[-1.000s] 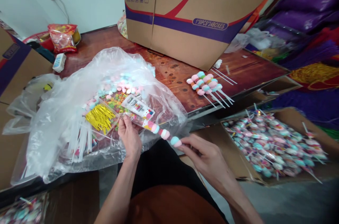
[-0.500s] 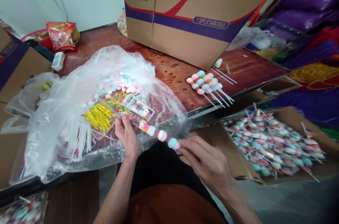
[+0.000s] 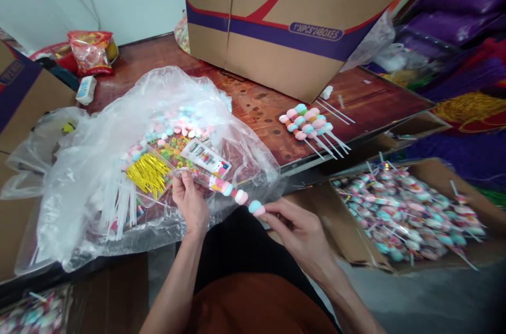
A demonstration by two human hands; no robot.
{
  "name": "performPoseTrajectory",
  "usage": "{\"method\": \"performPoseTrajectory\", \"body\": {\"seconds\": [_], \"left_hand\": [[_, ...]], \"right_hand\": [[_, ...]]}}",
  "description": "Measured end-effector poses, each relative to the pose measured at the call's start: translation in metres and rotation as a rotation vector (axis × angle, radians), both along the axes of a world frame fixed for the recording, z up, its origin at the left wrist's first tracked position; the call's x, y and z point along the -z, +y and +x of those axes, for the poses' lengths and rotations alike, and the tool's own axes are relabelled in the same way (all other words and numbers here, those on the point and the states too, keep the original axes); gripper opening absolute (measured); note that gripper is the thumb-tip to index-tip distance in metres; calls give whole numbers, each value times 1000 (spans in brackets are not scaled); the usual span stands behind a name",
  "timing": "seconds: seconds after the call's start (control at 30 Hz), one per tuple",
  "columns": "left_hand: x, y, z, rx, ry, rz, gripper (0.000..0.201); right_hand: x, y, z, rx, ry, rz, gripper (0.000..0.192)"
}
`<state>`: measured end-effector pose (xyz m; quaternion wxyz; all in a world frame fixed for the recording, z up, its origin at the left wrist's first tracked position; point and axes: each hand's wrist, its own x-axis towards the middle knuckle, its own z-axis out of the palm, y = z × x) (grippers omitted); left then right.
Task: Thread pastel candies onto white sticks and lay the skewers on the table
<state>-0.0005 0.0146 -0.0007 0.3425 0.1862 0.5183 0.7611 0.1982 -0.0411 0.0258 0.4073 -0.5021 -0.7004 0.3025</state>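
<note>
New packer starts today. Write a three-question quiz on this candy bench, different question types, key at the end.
1. True or false: the left hand holds one end of the candy stick and the right hand the other end.
2. Where do the bare candy sticks lie? A) on the table B) in the floor box C) in the clear bag
3. Fill in: the ties in the clear bag are ___ in colour.

Key: 1 true; 2 A; 3 yellow.
</note>
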Motion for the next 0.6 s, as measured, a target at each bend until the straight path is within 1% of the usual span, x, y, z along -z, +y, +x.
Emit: {"method": "performPoseTrajectory", "body": {"seconds": [0.17, 0.23, 0.3, 0.4, 0.5, 0.6], "left_hand": [[6, 2, -5, -17, 113, -29, 36], [8, 4, -6, -15, 120, -19, 34], [9, 5, -7, -16, 119, -18, 31], [8, 4, -5, -4, 105, -31, 27], [8, 2, -2, 54, 72, -28, 28], [9, 0, 2, 142, 57, -21, 32]], "right_hand": [[-8, 2, 1, -72, -27, 167, 14], [-9, 3, 0, -59, -30, 212, 14], [-8, 3, -1, -26, -27, 217, 14], [-2, 2, -5, -7, 19, 160, 13], [5, 2, -9, 7, 60, 10, 13], [12, 2, -13, 23, 100, -118, 16]]}}
